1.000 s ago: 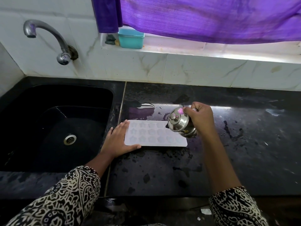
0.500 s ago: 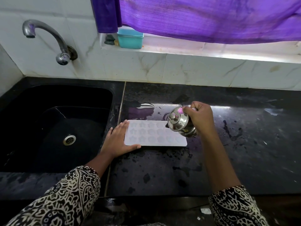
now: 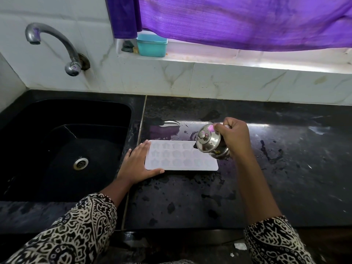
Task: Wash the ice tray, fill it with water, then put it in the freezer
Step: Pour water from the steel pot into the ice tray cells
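— Two hands show. What is each one doing?

— The left hand (image 3: 136, 164) lies flat on the dark surface (image 3: 285, 168), fingers straight, pressed against the left short end of the ice tray (image 3: 181, 156). Its thumb runs along the tray's near left corner, and it grasps nothing. The right hand (image 3: 234, 136) is curled round a small steel pot (image 3: 208, 142) with a knobbed lid. It holds the pot tilted, lid end to the left, over the tray's far right corner.

— How does the tray look?

— It is a pale, whitish rectangle with rounded corners, thin and lying flat, its long side running left to right. Rows of small moulded hollows cover it. They look like stars or flowers, but I cannot tell which. I also cannot tell whether they hold water, or whether anything is pouring from the pot.

— Where does it sit?

— It sits on the surface just right of the black sink (image 3: 57, 140), beside the seam between the two slabs. Wet patches and droplets surround it, and a small pool shines just beyond its far edge.

— Anything else?

— A metal tap (image 3: 55, 42) juts from the white tiled wall at far left, above the sink. A teal box (image 3: 151, 45) stands on the window ledge under a purple curtain (image 3: 228, 20). Both forearms end in black-and-white patterned sleeves (image 3: 76, 235) at the near edge.
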Available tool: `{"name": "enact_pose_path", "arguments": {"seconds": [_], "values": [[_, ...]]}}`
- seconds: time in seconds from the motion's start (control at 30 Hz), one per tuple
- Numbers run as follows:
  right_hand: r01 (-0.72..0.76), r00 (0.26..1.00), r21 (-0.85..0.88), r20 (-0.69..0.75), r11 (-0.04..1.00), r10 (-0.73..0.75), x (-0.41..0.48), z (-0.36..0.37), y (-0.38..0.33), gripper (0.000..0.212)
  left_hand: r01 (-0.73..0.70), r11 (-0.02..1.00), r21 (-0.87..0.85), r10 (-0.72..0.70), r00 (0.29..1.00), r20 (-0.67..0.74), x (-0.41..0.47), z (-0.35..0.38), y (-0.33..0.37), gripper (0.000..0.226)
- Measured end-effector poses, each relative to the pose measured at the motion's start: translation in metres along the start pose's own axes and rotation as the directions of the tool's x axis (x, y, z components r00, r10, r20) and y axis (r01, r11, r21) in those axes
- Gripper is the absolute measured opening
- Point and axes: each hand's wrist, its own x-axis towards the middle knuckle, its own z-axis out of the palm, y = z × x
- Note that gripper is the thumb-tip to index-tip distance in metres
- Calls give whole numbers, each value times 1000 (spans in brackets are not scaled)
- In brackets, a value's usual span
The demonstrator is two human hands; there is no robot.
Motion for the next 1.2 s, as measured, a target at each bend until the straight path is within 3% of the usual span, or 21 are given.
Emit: {"name": "enact_pose_path", "arguments": {"seconds": [0.53, 0.83, 1.2], "values": [[-13, 1000, 33, 15, 999, 13, -2, -1, -2, 38, -3, 1000, -1, 3, 1000, 6, 0, -1, 0, 124], [-195, 979, 343, 9, 919, 205, 2, -6, 5, 35, -5, 1000, -14, 5, 1000, 2, 0, -1, 0, 122], [-182, 973, 352, -69, 918, 219, 0, -18, 20, 35, -4, 1000, -9, 4, 1000, 2, 0, -2, 1, 123]]}}
